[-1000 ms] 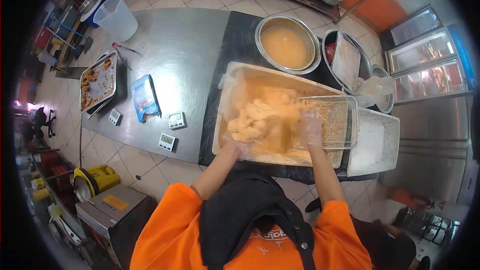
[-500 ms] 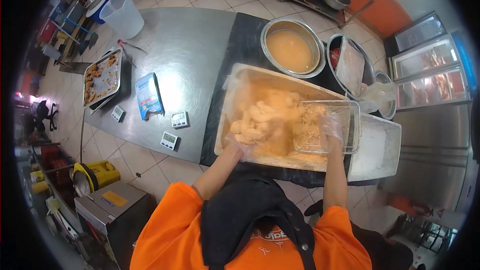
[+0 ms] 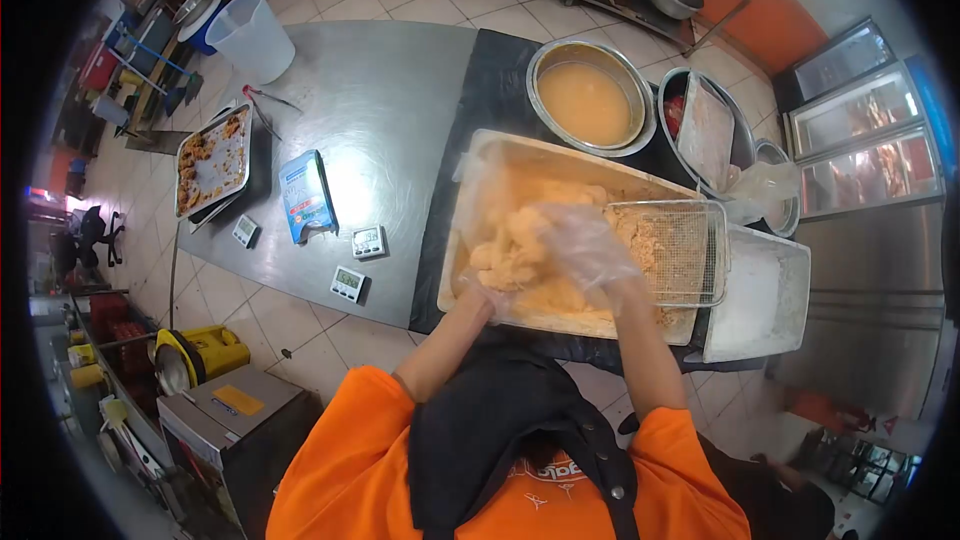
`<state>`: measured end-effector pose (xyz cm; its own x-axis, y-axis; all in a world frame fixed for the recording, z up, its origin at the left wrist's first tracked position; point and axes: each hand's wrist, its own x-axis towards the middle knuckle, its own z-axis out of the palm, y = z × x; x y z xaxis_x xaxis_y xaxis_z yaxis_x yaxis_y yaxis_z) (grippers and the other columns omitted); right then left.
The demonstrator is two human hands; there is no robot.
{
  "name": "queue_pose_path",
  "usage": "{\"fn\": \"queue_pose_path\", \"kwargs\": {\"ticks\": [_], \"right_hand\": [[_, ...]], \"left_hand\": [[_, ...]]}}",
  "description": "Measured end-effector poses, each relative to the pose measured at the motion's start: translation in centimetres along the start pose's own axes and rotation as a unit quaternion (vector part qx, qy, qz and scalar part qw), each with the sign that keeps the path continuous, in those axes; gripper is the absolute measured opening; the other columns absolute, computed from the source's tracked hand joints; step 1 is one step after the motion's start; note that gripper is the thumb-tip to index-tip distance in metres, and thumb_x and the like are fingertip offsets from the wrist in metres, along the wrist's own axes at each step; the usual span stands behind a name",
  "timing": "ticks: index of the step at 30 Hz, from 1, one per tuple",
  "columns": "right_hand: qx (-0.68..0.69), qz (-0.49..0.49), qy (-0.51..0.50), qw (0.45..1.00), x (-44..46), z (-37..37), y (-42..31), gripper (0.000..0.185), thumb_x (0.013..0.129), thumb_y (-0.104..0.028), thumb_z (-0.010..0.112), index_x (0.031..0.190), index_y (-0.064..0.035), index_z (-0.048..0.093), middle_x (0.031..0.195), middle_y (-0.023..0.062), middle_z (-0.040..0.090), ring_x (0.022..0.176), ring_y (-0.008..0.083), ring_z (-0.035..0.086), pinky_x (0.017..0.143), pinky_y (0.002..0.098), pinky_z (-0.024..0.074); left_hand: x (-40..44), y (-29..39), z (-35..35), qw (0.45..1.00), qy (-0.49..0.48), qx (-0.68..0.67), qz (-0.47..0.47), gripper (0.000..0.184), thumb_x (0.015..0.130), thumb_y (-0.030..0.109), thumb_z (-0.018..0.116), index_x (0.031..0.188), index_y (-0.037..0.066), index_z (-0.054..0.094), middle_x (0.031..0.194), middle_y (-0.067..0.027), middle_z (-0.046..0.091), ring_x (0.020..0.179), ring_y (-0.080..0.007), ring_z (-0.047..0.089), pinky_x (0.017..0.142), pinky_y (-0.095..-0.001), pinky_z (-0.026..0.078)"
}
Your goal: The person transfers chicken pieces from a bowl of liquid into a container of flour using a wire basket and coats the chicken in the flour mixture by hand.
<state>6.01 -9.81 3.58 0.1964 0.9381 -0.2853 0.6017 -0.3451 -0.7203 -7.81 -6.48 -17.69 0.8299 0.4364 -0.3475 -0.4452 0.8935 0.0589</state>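
A large pale tub (image 3: pixel 467 202) holds orange-tinted flour and a heap of flour-coated pieces (image 3: pixel 505 252), perhaps chicken. My left hand (image 3: pixel 486 296), in a clear plastic glove, is low at the tub's near left corner, against the heap. Its fingers are hidden by the pieces. Over the right side of the heap is my right hand (image 3: pixel 592 248), also gloved and smeared by motion; how its fingers are held cannot be made out. A wire mesh basket (image 3: pixel 690 250) rests at the tub's right end, with flour crumbs (image 3: pixel 640 240) beside and under it.
A pot of cloudy orange liquid (image 3: pixel 585 105) stands behind the tub. To the right is a bin of white powder (image 3: pixel 755 295). On the steel table (image 3: pixel 400 90) are a tray of browned crumbs (image 3: pixel 215 162), red-handled tongs (image 3: pixel 262 105), a blue packet (image 3: pixel 306 196), several timers (image 3: pixel 348 283) and a jug (image 3: pixel 250 35).
My right hand has moved left from the wire basket to the coated pieces. My left hand stays at the near left corner. The whole view has shifted slightly.
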Motion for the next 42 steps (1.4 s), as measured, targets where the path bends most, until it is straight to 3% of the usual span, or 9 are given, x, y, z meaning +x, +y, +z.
{"fn": "queue_pose_path", "kwargs": {"ticks": [5,7,12,14,20,26,32,35,42], "right_hand": [[-0.078,-0.146,0.14,0.976,-0.2,1.7,3.0,0.034,0.089,-0.032,0.057,0.099,-0.0017,0.066,0.082,0.0173,0.063,0.08,0.0315,0.057,0.075,0.0374,0.0447],[0.216,0.008,0.112,0.97,-0.6,-0.1,4.1,0.035,0.089,-0.034,0.057,0.09,0.0,0.065,0.075,0.0192,0.06,0.073,0.0317,0.055,0.07,0.0404,0.0429],[-0.071,0.149,0.217,0.962,-0.3,-2.3,15.0,0.03,0.088,-0.027,0.057,0.081,0.0001,0.065,0.077,0.0203,0.062,0.077,0.0318,0.059,0.072,0.0405,0.0454],[-0.449,-0.054,0.055,0.89,-0.3,0.5,23.3,0.02,0.081,-0.022,0.056,0.081,-0.0055,0.068,0.081,0.0135,0.066,0.08,0.0287,0.064,0.069,0.0363,0.0504],[-0.45,0.071,0.021,0.89,-2.2,3.4,21.8,0.019,0.076,-0.015,0.058,0.088,-0.0024,0.065,0.089,0.0168,0.063,0.086,0.0318,0.063,0.075,0.0438,0.0491],[-0.542,-0.096,0.134,0.824,-2.6,3.1,20.6,0.021,0.075,-0.019,0.06,0.09,-0.0052,0.062,0.084,0.0168,0.064,0.082,0.0337,0.064,0.07,0.0427,0.0502],[-0.419,0.071,0.019,0.905,-2.4,2.7,20.1,0.022,0.079,-0.017,0.056,0.099,-0.0088,0.06,0.096,0.0107,0.062,0.095,0.0245,0.06,0.078,0.0422,0.044],[-0.455,0.034,0.121,0.881,-3.1,5.0,25.6,0.021,0.079,-0.019,0.056,0.097,-0.009,0.06,0.094,0.0106,0.063,0.093,0.0242,0.061,0.075,0.0419,0.0457],[-0.491,0.019,0.025,0.87,-3.1,3.6,20.1,0.023,0.079,-0.024,0.058,0.096,-0.0093,0.061,0.09,0.0105,0.064,0.087,0.0256,0.062,0.075,0.0406,0.0466]], "left_hand": [[0.4,0.0,-1.0,1.0,-0.003,0.0,0.002,0.052,0.098,0.046,0.03,0.137,0.012,0.042,0.142,-0.0087,0.043,0.127,-0.0288,0.043,0.108,-0.0458,0.035],[0.2,-0.1,-1.5,1.0,0.0,0.001,0.003,0.052,0.098,0.046,0.03,0.137,0.012,0.042,0.141,-0.0087,0.043,0.127,-0.0288,0.043,0.108,-0.0458,0.035],[0.0,-0.1,-2.5,1.0,0.006,0.003,0.001,0.052,0.098,0.046,0.03,0.137,0.012,0.042,0.141,-0.0087,0.043,0.127,-0.0286,0.043,0.108,-0.0457,0.035],[0.2,-0.1,-2.7,1.0,0.006,0.002,-0.001,0.052,0.098,0.046,0.03,0.137,0.012,0.042,0.141,-0.0086,0.043,0.127,-0.0285,0.043,0.108,-0.0457,0.035],[0.1,0.0,-3.1,1.0,0.009,0.009,-0.002,0.052,0.098,0.046,0.03,0.137,0.012,0.041,0.141,-0.0086,0.044,0.127,-0.0283,0.043,0.108,-0.0457,0.035],[0.2,-0.1,-3.2,1.0,0.009,0.021,-0.006,0.052,0.098,0.046,0.03,0.137,0.013,0.041,0.14,-0.0086,0.044,0.127,-0.0281,0.043,0.108,-0.0456,0.035],[0.2,0.1,-3.3,1.0,0.004,0.023,-0.007,0.053,0.098,0.046,0.03,0.137,0.013,0.041,0.14,-0.0085,0.044,0.127,-0.028,0.043,0.108,-0.0456,0.035],[0.2,0.1,-3.4,1.0,0.001,0.022,-0.003,0.053,0.098,0.046,0.03,0.137,0.013,0.041,0.14,-0.0085,0.044,0.127,-0.0279,0.042,0.108,-0.0455,0.035],[0.4,-0.1,-3.6,1.0,-0.003,0.028,-0.013,0.053,0.098,0.046,0.029,0.137,0.013,0.04,0.139,-0.0085,0.045,0.127,-0.0276,0.042,0.108,-0.0455,0.034]]}}
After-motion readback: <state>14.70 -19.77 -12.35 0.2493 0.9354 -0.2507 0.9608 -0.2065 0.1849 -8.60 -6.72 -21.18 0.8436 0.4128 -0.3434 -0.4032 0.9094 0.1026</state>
